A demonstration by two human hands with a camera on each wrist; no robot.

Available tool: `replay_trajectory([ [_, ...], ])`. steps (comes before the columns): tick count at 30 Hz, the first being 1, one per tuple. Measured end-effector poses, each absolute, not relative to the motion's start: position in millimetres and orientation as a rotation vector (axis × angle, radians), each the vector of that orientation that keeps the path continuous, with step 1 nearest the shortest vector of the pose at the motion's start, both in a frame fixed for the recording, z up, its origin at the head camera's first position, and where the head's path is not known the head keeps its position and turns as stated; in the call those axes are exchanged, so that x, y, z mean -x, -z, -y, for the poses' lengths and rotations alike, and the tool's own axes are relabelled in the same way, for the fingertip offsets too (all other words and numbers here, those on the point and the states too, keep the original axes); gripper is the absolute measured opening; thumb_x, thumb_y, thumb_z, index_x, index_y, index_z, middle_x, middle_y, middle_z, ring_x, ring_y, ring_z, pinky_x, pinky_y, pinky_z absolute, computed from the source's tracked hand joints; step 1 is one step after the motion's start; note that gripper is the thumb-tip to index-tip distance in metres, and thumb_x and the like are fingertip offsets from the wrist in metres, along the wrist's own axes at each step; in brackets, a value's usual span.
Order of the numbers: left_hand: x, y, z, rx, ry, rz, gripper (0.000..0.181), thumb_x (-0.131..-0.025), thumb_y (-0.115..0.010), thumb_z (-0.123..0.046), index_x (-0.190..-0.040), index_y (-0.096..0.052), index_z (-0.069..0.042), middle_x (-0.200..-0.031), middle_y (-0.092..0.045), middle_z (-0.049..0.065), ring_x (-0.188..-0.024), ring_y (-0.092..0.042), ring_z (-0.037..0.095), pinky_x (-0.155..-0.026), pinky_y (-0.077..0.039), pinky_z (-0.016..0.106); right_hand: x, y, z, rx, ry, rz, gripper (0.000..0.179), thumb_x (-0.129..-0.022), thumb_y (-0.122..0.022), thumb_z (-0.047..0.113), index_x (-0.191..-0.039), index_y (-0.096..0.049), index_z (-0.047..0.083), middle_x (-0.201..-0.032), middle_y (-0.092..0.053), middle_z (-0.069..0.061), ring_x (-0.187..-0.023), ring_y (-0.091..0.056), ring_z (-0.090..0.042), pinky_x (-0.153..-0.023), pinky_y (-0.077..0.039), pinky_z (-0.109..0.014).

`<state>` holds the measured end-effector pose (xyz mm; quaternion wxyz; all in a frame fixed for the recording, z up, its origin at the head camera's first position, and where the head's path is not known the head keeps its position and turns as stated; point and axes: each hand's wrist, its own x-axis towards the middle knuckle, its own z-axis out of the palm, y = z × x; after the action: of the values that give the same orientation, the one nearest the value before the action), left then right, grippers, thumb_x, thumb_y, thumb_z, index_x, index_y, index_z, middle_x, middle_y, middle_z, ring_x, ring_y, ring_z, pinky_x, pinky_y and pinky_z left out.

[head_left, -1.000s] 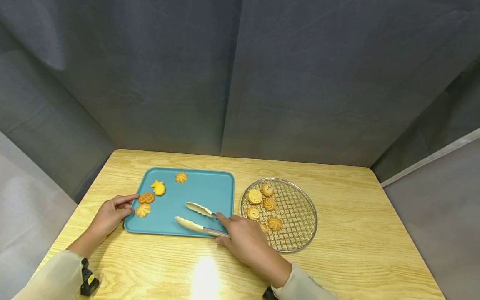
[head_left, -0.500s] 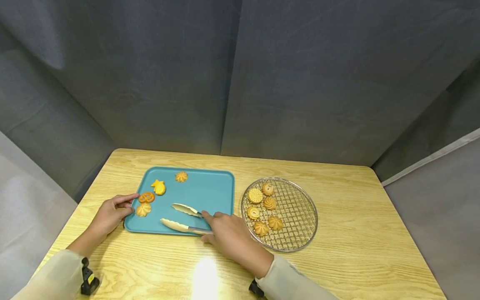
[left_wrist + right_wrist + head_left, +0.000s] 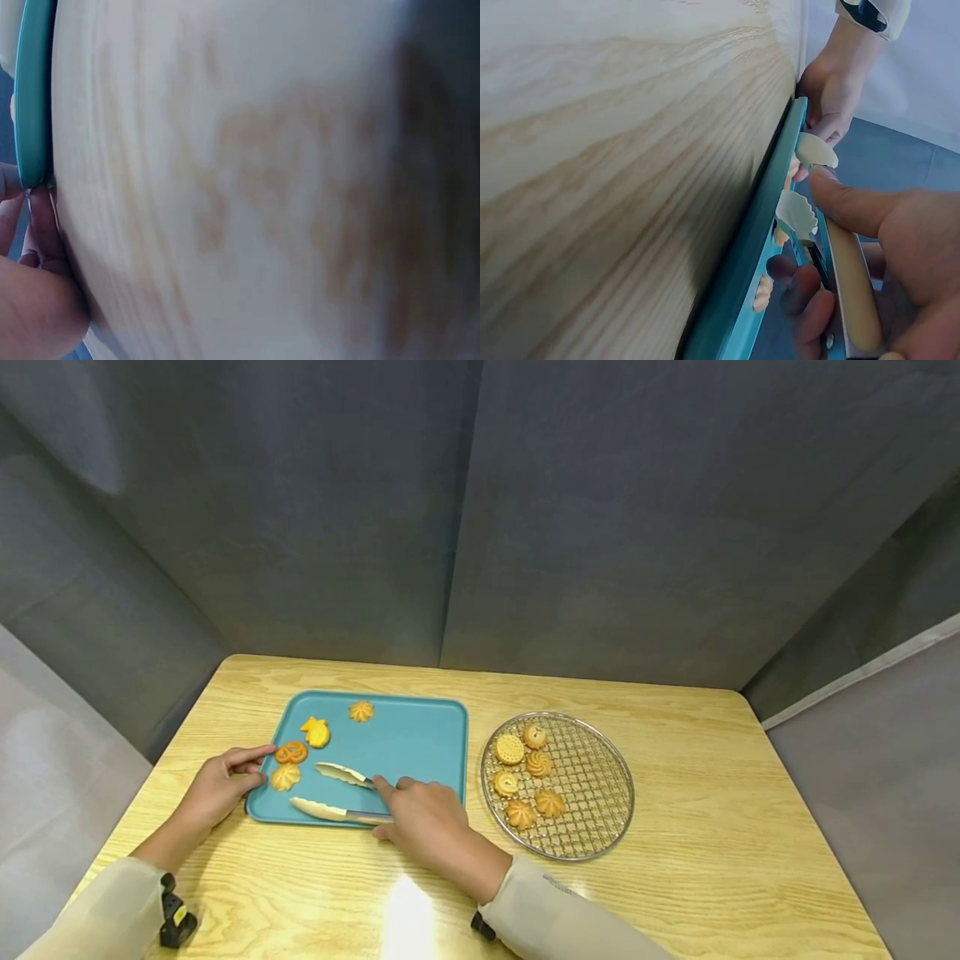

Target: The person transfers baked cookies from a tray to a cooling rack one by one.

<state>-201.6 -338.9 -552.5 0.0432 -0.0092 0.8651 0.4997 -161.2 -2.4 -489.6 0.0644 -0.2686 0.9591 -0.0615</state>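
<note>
My right hand [image 3: 427, 820] grips a pair of tongs [image 3: 341, 812], their cream scalloped tips spread apart over the teal tray [image 3: 420, 735]. The tips point left, close to a flower-shaped cookie [image 3: 285, 777] near the tray's left edge. In the right wrist view the thumb lies along one tong arm and the fingers curl round the other. My left hand [image 3: 217, 785] pinches the tray's left rim. Beside it on the tray are a pretzel [image 3: 292, 752] and a yellow fish-shaped cookie [image 3: 317, 732]. Another flower-shaped cookie [image 3: 362, 711] lies near the back rim.
A round wire rack [image 3: 592, 793] stands right of the tray, with several cookies [image 3: 550, 803] on its left half. The wooden table [image 3: 697, 827] carries both. Grey curtains [image 3: 600, 527] rise behind the table and on both sides.
My right hand has carried the spread tongs leftward across the tray toward the flower-shaped cookie, uncovering a cookie on the rack. The left hand has stayed at the tray's rim.
</note>
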Motion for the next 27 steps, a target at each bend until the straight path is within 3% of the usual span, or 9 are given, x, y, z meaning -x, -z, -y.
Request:
replay_trajectory([
  [6,201,551,340,0.021,-1.520,-2.657,0.048,-0.097,-0.064,0.001,-0.144,-0.057,0.005,-0.117,-0.057,0.020,-0.089,-0.051,0.007,-0.064,-0.047,0.020,165,491,19,0.835,0.147,-2.906,0.076,-0.091,-0.070,0.058,-0.157,-0.048,0.027,-0.129,-0.069,0.003,-0.099,-0.070,-0.014,-0.057,-0.052,-0.026],
  [17,201,548,339,0.006,-1.453,-2.687,0.048,-0.097,-0.065,-0.002,-0.145,-0.058,0.001,-0.122,-0.058,0.020,-0.092,-0.056,0.005,-0.074,-0.052,0.020,174,491,35,0.862,0.059,-2.914,0.081,-0.091,-0.066,0.062,-0.160,-0.043,0.025,-0.128,-0.067,0.002,-0.074,-0.061,-0.011,-0.048,-0.044,-0.024],
  [27,200,549,340,0.017,-1.442,-2.687,0.049,-0.098,-0.064,-0.003,-0.146,-0.057,-0.001,-0.123,-0.058,0.020,-0.094,-0.055,0.006,-0.075,-0.050,0.019,183,492,42,0.887,0.010,-2.908,0.077,-0.094,-0.063,0.061,-0.160,-0.042,0.028,-0.131,-0.065,0.005,-0.082,-0.065,-0.012,-0.050,-0.047,-0.025],
])
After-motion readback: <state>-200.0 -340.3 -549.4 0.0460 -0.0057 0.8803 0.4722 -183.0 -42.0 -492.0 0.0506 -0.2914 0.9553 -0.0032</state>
